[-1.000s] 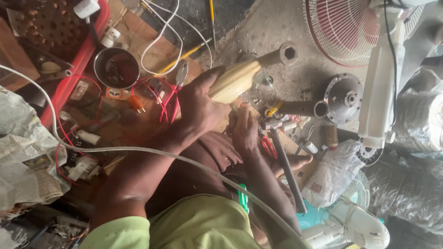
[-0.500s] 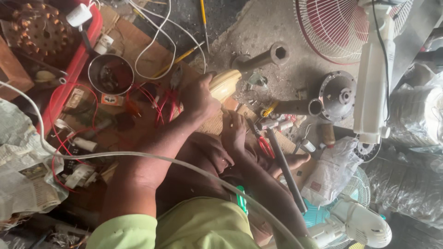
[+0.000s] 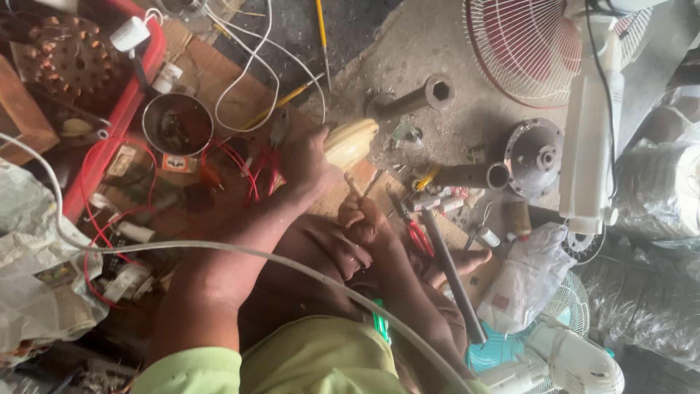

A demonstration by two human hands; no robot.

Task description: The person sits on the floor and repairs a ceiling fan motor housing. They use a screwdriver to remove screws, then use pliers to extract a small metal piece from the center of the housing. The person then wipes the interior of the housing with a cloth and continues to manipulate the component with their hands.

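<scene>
Clutter crowds everything: red tray (image 3: 109, 138) and metal bowl (image 3: 177, 124) sit just left of the left hand (image 3: 305, 160), so barely any room there. That hand's closed around the cream fan part (image 3: 352, 143), which sticks out to its right. Right hand (image 3: 364, 220) below is fisted; can't tell what's inside.

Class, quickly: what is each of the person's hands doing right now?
Left hand: closed around a cream-yellow tool handle.
Right hand: closed on a thin rod running up to that handle; what the rod is cannot be told.
</scene>
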